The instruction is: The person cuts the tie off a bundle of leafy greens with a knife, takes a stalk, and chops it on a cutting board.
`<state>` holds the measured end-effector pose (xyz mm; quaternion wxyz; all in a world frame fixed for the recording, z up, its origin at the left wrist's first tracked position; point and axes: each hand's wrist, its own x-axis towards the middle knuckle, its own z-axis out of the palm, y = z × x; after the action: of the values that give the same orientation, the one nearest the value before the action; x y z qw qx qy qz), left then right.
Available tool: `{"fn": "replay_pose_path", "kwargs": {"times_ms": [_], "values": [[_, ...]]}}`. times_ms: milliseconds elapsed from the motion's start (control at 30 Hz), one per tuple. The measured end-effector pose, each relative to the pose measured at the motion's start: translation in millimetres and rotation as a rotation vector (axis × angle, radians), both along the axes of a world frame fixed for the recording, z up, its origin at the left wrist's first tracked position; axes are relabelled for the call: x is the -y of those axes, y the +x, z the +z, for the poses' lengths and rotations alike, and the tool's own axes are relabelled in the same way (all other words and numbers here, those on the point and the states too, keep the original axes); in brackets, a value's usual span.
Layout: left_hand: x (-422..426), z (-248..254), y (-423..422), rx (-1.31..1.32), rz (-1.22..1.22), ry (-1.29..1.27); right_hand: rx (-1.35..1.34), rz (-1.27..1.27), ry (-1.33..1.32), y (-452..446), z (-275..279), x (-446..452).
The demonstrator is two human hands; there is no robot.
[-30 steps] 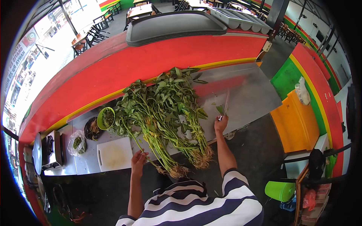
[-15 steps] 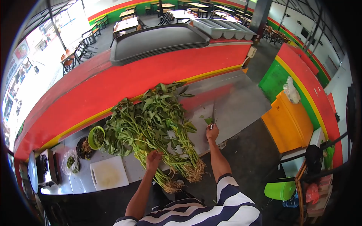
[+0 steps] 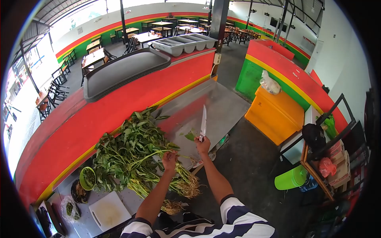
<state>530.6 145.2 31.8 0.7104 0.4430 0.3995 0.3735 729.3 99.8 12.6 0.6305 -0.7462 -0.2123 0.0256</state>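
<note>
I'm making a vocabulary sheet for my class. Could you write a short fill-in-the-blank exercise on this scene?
The right hand grips a ____, its blade pointing away from the person. The left hand is at the leafy greens, whose stringy, brownish ____ lie nearer the person. The white cutting board lies to the ____ of the greens. The stacked trays rest on a low wall painted mostly ____.

knife; roots; left; red

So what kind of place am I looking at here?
Probably an open-sided eatery's prep counter: a knife and leafy greens over steel, stacked trays on the ledge, and rows of dining tables beyond.
</note>
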Motion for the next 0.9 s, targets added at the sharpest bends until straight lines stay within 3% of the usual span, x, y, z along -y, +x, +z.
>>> {"fn": "replay_pose_path", "kwargs": {"times_ms": [33, 100, 133, 233, 333, 400, 500, 533, 633, 733, 900], "values": [[0, 7, -13, 0.0, 0.018, -0.007, -0.063, 0.007, 0.014, -2, 2, 9], [-6, 20, -43, 0.002, 0.0, 0.269, -0.13, 0.047, 0.012, -17, 12, 26], [-16, 16, -54, 0.002, 0.016, 0.269, -0.2, 0.047, 0.05, -30, 26, 33], [-28, 65, -95, 0.013, 0.079, 0.319, -0.324, 0.083, 0.144, -84, 60, 36], [-34, 94, -137, 0.088, 0.103, 0.359, -0.336, 0.24, 0.102, -145, 73, 6], [-41, 79, -170, 0.227, 0.187, 0.417, -0.277, 0.296, 0.155, -194, 70, -24], [-39, 92, -264, 0.192, 0.268, 0.408, -0.325, 0.494, 0.181, -295, 99, -56], [-33, 93, -304, 0.158, 0.319, 0.351, -0.21, 0.511, 0.186, -331, 100, -68], [-24, 57, -423, 0.074, 0.389, 0.242, -0.311, 0.674, 0.075, -442, 110, -89], [7, 29, -524, -0.068, 0.434, 0.208, -0.289, 0.877, 0.139, -553, 105, -104], [77, -7, -608, -0.04, 0.548, 0.111, -0.33, 1.103, 0.092, -716, 86, -144]]}}
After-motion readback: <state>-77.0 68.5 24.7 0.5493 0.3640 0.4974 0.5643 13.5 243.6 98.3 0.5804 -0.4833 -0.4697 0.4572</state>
